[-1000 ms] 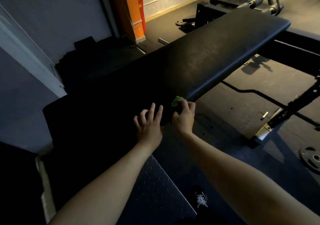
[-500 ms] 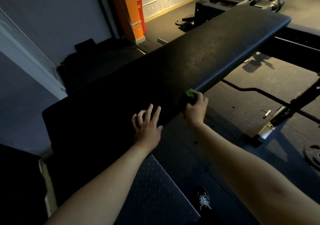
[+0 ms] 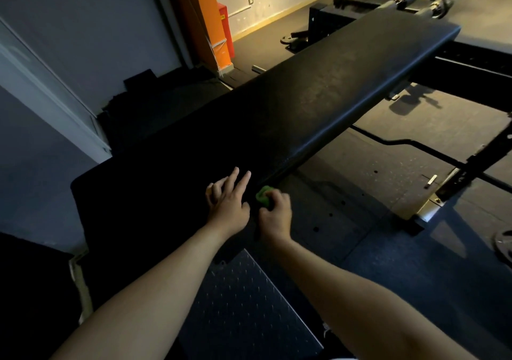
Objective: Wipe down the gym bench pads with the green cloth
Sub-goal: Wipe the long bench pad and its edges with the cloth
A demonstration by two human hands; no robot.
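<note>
The long black bench pad [image 3: 318, 104] runs from the near left up to the far right, over the dark gym floor [image 3: 360, 221]. Half a second ago the right hand [image 3: 275, 210] was further along the pad's near side edge; now it is back closer to the body, next to the left hand, so I judge the side edge is being rubbed back and forth in short strokes, with the far end of the pad likely not yet wiped. The left hand [image 3: 228, 199] lies flat on the pad, fingers spread, steadying. The right hand is curled tight around the bunched green cloth [image 3: 263, 196], pressing it against the pad's edge.
</note>
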